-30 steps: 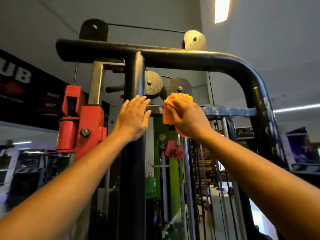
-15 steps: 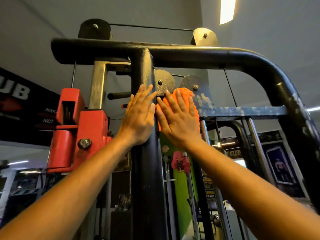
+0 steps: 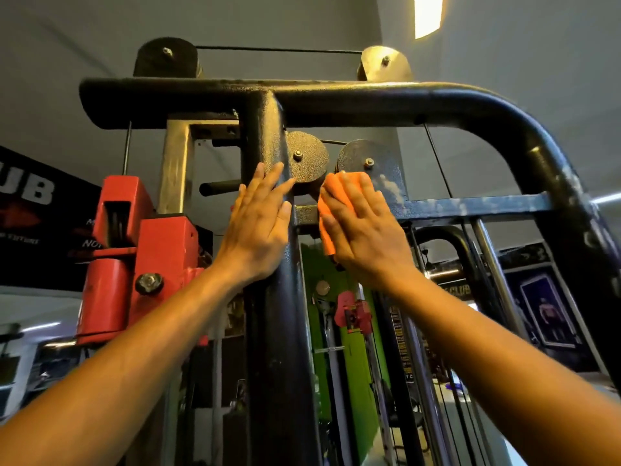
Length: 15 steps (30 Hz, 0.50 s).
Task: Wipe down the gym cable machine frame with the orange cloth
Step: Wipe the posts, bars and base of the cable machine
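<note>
The black textured-steel cable machine frame [image 3: 279, 331] fills the view from below: a thick upright post rises to a rounded top bar that bends down at the right edge, and a scuffed, paint-worn blue-black crossbar [image 3: 470, 206] runs from the post toward that right bend. A red painted metal carriage block [image 3: 134, 260] sits on the left side of the frame, beside the post.

Both forearms reach up and forward from the lower corners. The left hand [image 3: 257, 230] lies flat against the left face of the upright post, fingers straight and close together, pointing up toward a round black pulley plate [image 3: 307, 159]; it holds nothing. The right hand [image 3: 361, 230] is spread flat as well, fingers straight, pressing the folded orange cloth [image 3: 327, 213] against the frame where the crossbar meets the post, just under a second dark pulley plate [image 3: 369, 163]. The cloth shows along the thumb side of the hand and above the fingertips; the rest is hidden under the palm.

Compared with half a second ago, the right hand and cloth sit a little further right, away from the post, so a gap now opens between the two hands. The left hand remains in its place on the post.
</note>
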Motion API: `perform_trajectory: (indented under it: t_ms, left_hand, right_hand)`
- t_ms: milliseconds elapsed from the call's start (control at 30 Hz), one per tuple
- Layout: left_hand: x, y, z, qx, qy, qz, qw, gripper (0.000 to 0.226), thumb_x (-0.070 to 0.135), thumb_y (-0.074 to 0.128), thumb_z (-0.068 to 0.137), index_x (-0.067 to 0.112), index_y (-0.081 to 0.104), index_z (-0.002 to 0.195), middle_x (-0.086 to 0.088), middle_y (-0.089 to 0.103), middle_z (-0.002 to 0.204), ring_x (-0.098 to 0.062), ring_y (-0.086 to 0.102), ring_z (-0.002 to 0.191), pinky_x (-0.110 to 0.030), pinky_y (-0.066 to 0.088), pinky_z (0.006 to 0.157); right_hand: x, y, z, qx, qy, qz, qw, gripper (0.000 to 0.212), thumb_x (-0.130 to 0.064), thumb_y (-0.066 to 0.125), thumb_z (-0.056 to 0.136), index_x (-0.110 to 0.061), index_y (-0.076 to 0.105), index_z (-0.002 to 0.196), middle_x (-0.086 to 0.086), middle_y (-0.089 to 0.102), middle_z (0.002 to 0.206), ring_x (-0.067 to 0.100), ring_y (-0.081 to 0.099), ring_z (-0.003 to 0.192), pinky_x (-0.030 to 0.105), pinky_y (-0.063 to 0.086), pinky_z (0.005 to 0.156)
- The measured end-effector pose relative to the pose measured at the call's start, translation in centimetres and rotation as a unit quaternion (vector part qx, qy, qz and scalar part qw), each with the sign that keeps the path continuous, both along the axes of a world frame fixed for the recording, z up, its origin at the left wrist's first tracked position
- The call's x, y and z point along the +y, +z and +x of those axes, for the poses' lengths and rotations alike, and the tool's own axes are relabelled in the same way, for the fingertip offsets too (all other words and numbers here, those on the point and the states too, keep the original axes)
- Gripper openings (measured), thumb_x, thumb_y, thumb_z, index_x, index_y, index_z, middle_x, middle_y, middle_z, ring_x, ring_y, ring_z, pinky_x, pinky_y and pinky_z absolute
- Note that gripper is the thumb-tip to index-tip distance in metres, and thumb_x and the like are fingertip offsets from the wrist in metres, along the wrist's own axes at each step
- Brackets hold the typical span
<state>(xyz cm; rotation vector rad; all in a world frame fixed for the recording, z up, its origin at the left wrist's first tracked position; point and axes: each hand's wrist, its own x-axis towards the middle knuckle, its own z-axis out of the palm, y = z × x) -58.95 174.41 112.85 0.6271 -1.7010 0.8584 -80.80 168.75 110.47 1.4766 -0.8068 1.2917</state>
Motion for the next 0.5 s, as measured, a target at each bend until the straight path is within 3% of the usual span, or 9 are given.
perform_trajectory:
  t_ms: [67, 133, 300, 500]
  left_hand:
    - [0.1, 0.0, 0.0, 0.000, 0.003, -0.001, 1.000, 0.060, 0.039, 0.027, 0.109, 0.023, 0.039, 0.166, 0.011, 0.011, 0.180, -0.001, -0.009, 0.164, -0.032, -0.012, 0.131]
    - [0.1, 0.0, 0.0, 0.002, 0.001, -0.002, 1.000, 0.059, 0.038, 0.028, 0.110, 0.023, 0.039, 0.166, 0.011, 0.012, 0.180, -0.001, -0.009, 0.164, -0.032, -0.012, 0.131]
    - [0.2, -0.1, -0.1, 0.002, 0.010, -0.003, 1.000, 0.059, 0.038, 0.028, 0.110, 0.024, 0.038, 0.166, 0.010, 0.012, 0.180, -0.002, -0.008, 0.164, -0.034, -0.011, 0.132]
    - [1.1, 0.2, -1.0, -0.048, 0.110, -0.027, 0.992, 0.065, 0.042, 0.033, 0.106, 0.020, 0.038, 0.166, 0.004, 0.024, 0.178, -0.013, 0.004, 0.167, -0.045, -0.009, 0.135]
  right_hand:
    - [0.4, -0.3, 1.5, -0.045, 0.022, 0.019, 0.999, 0.063, -0.056, 0.019, 0.116, -0.033, 0.010, 0.174, 0.000, -0.007, 0.182, 0.024, -0.016, 0.167, 0.052, 0.000, 0.136]
    - [1.0, -0.6, 4.5, -0.017, 0.064, 0.016, 0.998, 0.061, -0.050, 0.024, 0.118, -0.031, 0.010, 0.174, -0.002, -0.003, 0.182, 0.021, -0.014, 0.167, 0.050, -0.002, 0.137]
    - [0.8, -0.1, 1.7, 0.061, 0.052, -0.029, 0.996, 0.060, -0.048, 0.034, 0.118, -0.023, 0.027, 0.172, 0.003, 0.019, 0.180, 0.022, 0.006, 0.169, 0.050, 0.019, 0.135]
    - [2.3, 0.4, -3.1, -0.046, 0.108, 0.020, 0.993, 0.058, -0.052, 0.037, 0.116, -0.033, 0.030, 0.171, 0.003, 0.010, 0.182, 0.027, 0.005, 0.168, 0.050, 0.022, 0.132]
